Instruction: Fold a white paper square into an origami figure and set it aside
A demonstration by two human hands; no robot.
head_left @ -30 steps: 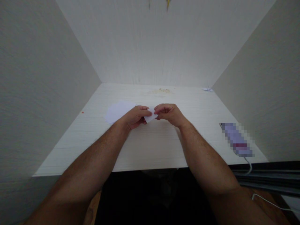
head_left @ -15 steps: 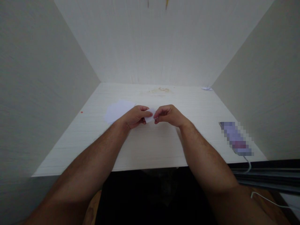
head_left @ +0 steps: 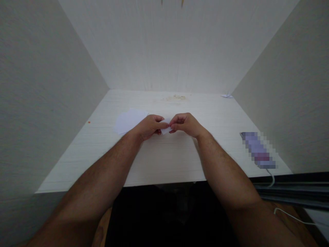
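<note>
A small piece of white paper (head_left: 166, 130), seemingly folded, is held between my two hands over the middle of the white table. My left hand (head_left: 153, 125) is closed on its left part, thumb lying across the top. On the other side, my right hand (head_left: 183, 124) pinches the paper's right edge with thumb and fingertips. The two thumbs almost meet over it. Partly behind my left wrist lie loose white paper sheets (head_left: 130, 120). The paper's underside and some fingers of each hand are hidden.
A blurred-out phone-like device (head_left: 258, 149) with a white cable (head_left: 271, 179) lies at the right. In the far right corner is a small folded white paper (head_left: 227, 96). A brownish stain (head_left: 177, 98) marks the back of the table (head_left: 164, 164). Walls enclose three sides.
My right fingertips have shifted slightly up and left along the paper, closer to my left thumb. My left thumb reaches a little further right. The paper stays in both hands.
</note>
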